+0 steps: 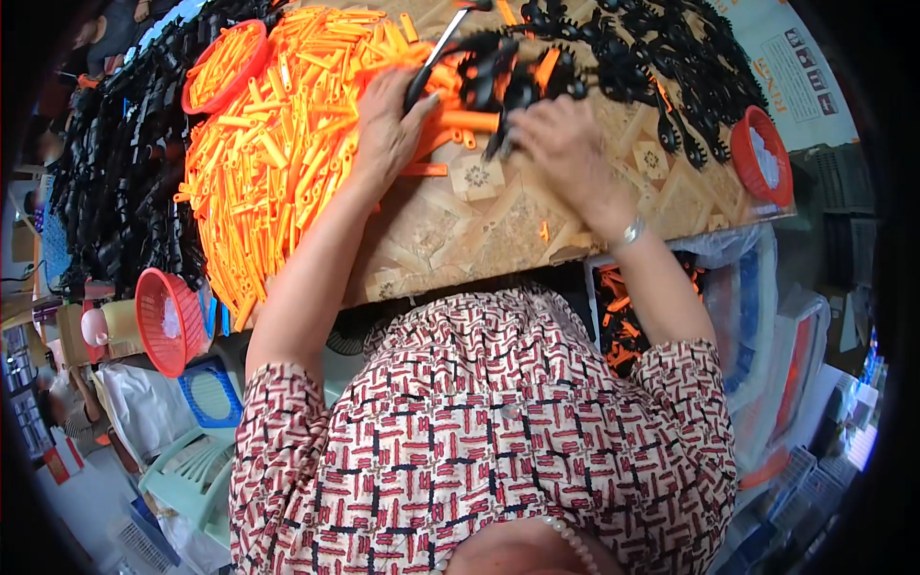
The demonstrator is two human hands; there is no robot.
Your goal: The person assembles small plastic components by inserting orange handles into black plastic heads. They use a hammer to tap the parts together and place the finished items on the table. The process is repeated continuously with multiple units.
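Observation:
My left hand (385,129) is closed around the black handle of a tool (443,43) with a slim silver shaft, which slants up and away. Just right of that hand an orange plastic handle (470,121) points toward my right hand. Slightly blurred, my right hand (565,144) has its fingers bent over a small black plastic piece (498,142) at the end of the orange handle. Whether the two pieces are joined cannot be made out. Beyond both hands lie black toothed plastic parts (517,91) mixed with orange ones.
A large heap of orange handles (273,163) covers the table's left. Black toothed parts (661,57) spread over the far right. Red baskets stand at the far left (259,72), near left (158,326) and right edge (778,182). A wood-patterned tabletop (450,235) shows nearest me.

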